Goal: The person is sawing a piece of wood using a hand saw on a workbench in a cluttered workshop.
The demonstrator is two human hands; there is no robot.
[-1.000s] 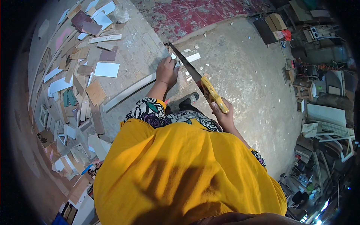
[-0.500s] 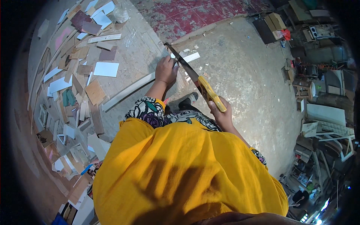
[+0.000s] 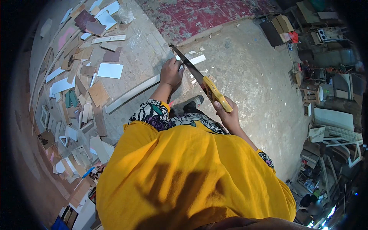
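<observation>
My right hand (image 3: pixel 229 114) is closed round the yellow handle of a handsaw (image 3: pixel 212 87). The dark, tapering blade points up and to the left and crosses a long pale wooden strip (image 3: pixel 132 93) just right of my left hand (image 3: pixel 171 73). That hand is closed on the strip, its thumb side close to the blade; some fingertips are hidden. Past the blade, the strip's white end (image 3: pixel 197 59) shows. Under my forearms, a foot in a dark sandal (image 3: pixel 193 104) is partly visible near the strip.
Many board offcuts (image 3: pixel 110 71) lie piled on the left. Small wood chips (image 3: pixel 207 70) dot the concrete floor by the saw. Red tiles (image 3: pixel 191 17) lie at the far side. Cardboard boxes (image 3: pixel 283 23), panels (image 3: pixel 333 118) and frames crowd the right.
The whole view has shifted very slightly. Both hands, the saw and the strip keep nearly the same places relative to one another.
</observation>
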